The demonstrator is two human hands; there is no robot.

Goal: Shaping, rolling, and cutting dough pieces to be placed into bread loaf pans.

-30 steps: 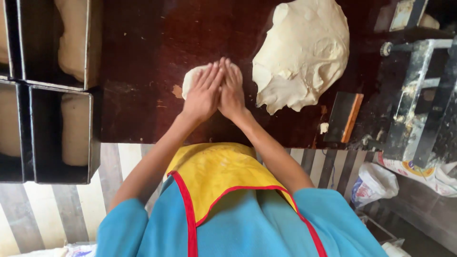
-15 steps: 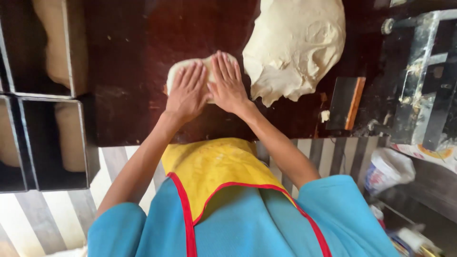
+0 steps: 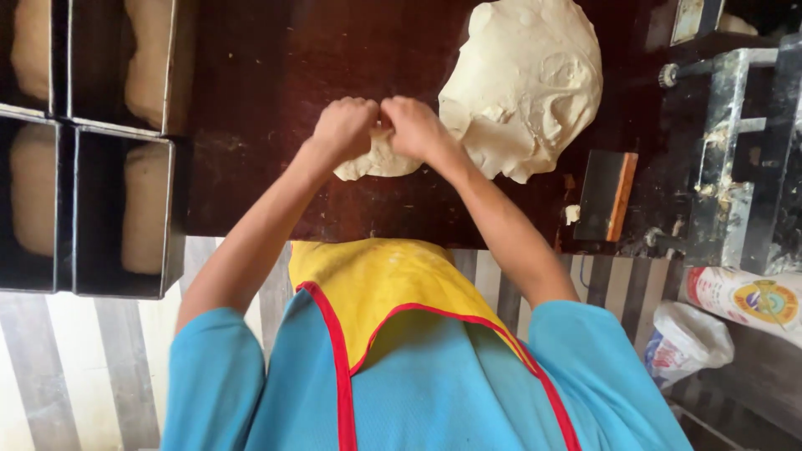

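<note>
Clearly both hands are busy on one small piece of dough (image 3: 373,159), which lies on the dark wooden tabletop (image 3: 276,58) just in front of the person's body. The left hand (image 3: 344,125) and the right hand (image 3: 416,127) sit knuckle to knuckle on top of it, fingers curled under and closed on the dough's far edge, so that the piece is gripped from above and only its near, rounded side shows below the knuckles. That paired grip suits folding or rolling a lump toward oneself, as I judge it; the fingertips themselves are hidden beneath the hands.

Just to the right, touching or almost touching the right hand, a large mass of dough (image 3: 526,83) spreads over the tabletop, within easy reach for pulling off further pieces. A flat scraper with a wooden handle (image 3: 607,195) lies near the tabletop's front edge to the right of that mass, with a small scrap of dough (image 3: 571,214) beside it. On the left, dark rectangular baking tins (image 3: 117,209) stand side by side, each holding a pale shaped loaf (image 3: 146,205), close enough to take a finished piece without stepping away. The person wears a blue top and a yellow apron with red trim (image 3: 376,284).
</note>
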